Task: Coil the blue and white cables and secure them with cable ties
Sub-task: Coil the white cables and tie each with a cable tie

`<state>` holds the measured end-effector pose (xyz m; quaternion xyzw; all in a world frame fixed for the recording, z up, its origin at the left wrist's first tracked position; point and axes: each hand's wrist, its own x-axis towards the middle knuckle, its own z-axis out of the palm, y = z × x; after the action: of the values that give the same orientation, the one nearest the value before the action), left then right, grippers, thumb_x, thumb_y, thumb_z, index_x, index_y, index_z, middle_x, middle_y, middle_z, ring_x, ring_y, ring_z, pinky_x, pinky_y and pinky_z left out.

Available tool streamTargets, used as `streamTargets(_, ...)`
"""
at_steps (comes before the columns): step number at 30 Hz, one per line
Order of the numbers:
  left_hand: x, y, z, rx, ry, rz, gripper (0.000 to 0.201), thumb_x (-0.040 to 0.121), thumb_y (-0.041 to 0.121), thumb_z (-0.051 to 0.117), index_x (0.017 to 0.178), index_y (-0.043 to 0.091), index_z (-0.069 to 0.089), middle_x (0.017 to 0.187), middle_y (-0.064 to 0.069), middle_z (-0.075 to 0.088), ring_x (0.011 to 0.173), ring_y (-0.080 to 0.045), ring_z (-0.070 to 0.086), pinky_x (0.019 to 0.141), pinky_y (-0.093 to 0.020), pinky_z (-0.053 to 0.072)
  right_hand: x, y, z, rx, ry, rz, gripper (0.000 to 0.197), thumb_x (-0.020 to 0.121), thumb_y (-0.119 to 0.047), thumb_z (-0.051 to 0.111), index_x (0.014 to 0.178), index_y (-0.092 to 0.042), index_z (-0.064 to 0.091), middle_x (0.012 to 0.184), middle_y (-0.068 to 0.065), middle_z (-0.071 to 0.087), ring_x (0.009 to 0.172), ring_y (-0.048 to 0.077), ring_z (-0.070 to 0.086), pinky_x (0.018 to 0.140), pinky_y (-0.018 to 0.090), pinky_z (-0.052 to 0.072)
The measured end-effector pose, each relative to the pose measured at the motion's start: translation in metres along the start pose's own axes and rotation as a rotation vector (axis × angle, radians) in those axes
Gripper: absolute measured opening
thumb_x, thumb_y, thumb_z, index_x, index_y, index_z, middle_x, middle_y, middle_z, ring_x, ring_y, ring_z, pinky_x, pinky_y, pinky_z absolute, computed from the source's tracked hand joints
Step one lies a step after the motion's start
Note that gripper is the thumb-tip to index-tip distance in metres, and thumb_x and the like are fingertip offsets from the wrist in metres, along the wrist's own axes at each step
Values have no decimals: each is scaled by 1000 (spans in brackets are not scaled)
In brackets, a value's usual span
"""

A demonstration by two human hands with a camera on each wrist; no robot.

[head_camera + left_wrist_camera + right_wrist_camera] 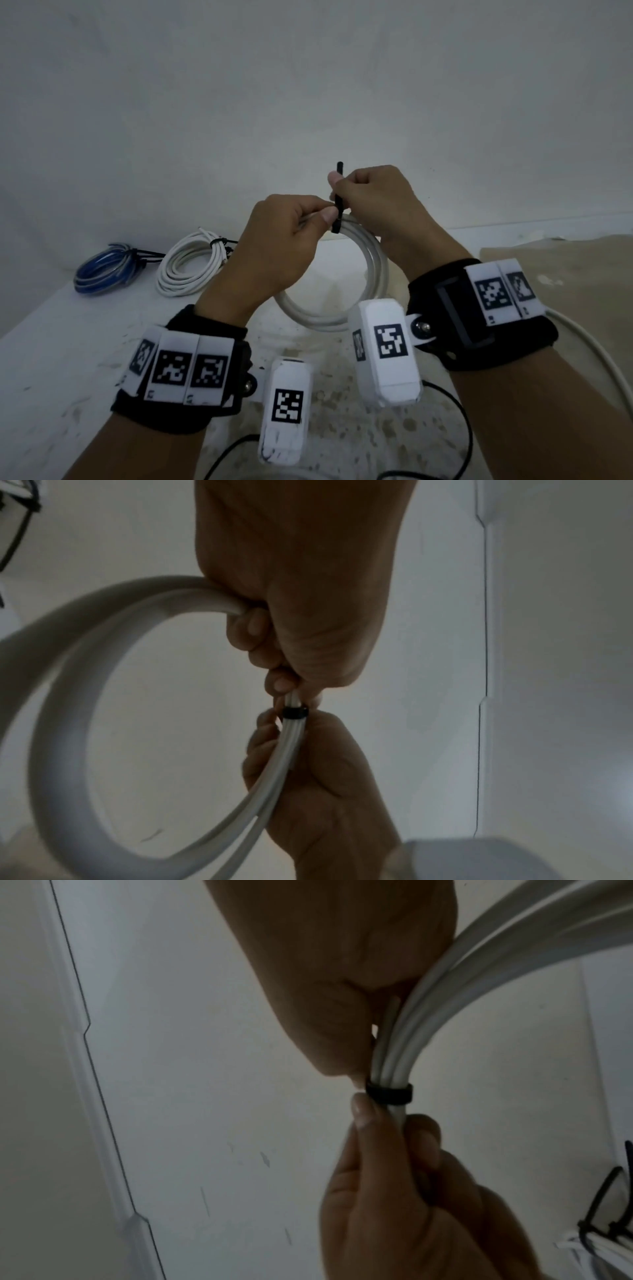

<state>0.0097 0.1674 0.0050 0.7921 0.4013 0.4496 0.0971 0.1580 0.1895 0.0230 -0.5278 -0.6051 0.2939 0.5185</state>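
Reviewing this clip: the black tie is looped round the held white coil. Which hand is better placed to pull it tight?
Probably the right hand: it pinches the upright tail of the black cable tie, while the left hand grips the white coil beside the loop, steadying it.

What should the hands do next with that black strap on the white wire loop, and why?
Probably pull the cable tie tail to cinch it. It already rings the white coil; the left hand grips the strands, the right hand pinches the tail sticking up.
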Motion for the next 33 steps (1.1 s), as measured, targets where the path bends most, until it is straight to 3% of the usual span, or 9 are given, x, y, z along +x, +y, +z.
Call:
streamTargets(2, 1, 0, -1, -37, 17, -87, 24, 97, 27, 54, 95, 17, 76, 58, 11, 58, 59, -6, 52, 62, -35, 48, -3, -3, -5, 59, -151, 52, 34, 93, -31, 64, 84, 2, 71, 73, 14, 70, 59, 15, 62, 56, 25, 54)
streamTargets(4, 2, -1, 0, -73, -6, -164, 24, 99, 26, 54, 94, 15, 75, 62, 4, 59, 61, -11, 52, 64, -35, 48, -6, -5, -7, 108, -211, 61, 27, 92, -25, 67, 81, -1, 71, 71, 10, 70, 56, 15, 64, 53, 24, 55)
streamTargets(8, 1, 1, -3, -71, -69, -134, 21, 97, 27, 56, 83, 23, 71, 58, 6, 54, 55, -8, 47, 58, -32, 43, -4, -2, -3, 111, -138, -2, 25, 90, -19, 70, 68, -7, 70, 63, 4, 69, 55, 18, 66, 55, 30, 57)
streamTargets(11, 0, -1, -6, -40, -72, -71, 16, 90, 37, 54, 80, 33, 66, 61, 4, 56, 58, -11, 51, 60, -40, 49, 0, 1, 3, 82, -74, -21, 30, 87, -21, 71, 58, -15, 69, 61, 6, 70, 62, 24, 69, 71, 45, 61)
streamTargets(14, -1, -3, -7, -14, -71, -50, 16, 89, 37, 51, 81, 33, 64, 62, 6, 58, 60, -14, 53, 62, -46, 52, 2, 3, 11, 62, -6, -23, 32, 87, -22, 71, 56, -15, 68, 60, 7, 69, 65, 29, 71, 72, 50, 60)
streamTargets(21, -1, -7, -4, 7, -61, -55, 24, 90, 36, 50, 89, 23, 69, 63, 13, 59, 60, -4, 53, 62, -37, 51, 2, 4, 17, -1, 92, -64, 26, 89, -25, 69, 69, -8, 70, 61, 6, 70, 56, 22, 70, 69, 43, 61)
streamTargets(24, -1, -11, 0, 40, -66, -44, 25, 93, 33, 51, 90, 18, 70, 62, 15, 57, 59, -1, 53, 58, -22, 43, 5, 11, 21, -4, 116, -42, 27, 87, -23, 70, 63, -11, 68, 59, 6, 69, 57, 23, 70, 69, 43, 61)
streamTargets(27, -3, -16, 6, 95, -90, -55, 20, 97, 24, 55, 90, 15, 71, 62, 16, 56, 58, 1, 52, 59, -20, 37, 5, 20, 25, 36, 114, 27, 31, 84, -20, 71, 54, -13, 64, 59, 9, 69, 61, 27, 71, 68, 46, 61)
streamTargets(33, -6, -7, -15, 37, -159, -197, 22, 98, 23, 55, 78, 28, 63, 58, 16, 55, 53, 4, 49, 58, -19, 35, -15, 7, 20, 268, -194, 84, 27, 99, -24, 56, 83, -2, 61, 80, 15, 71, 70, 30, 73, 62, 48, 61)
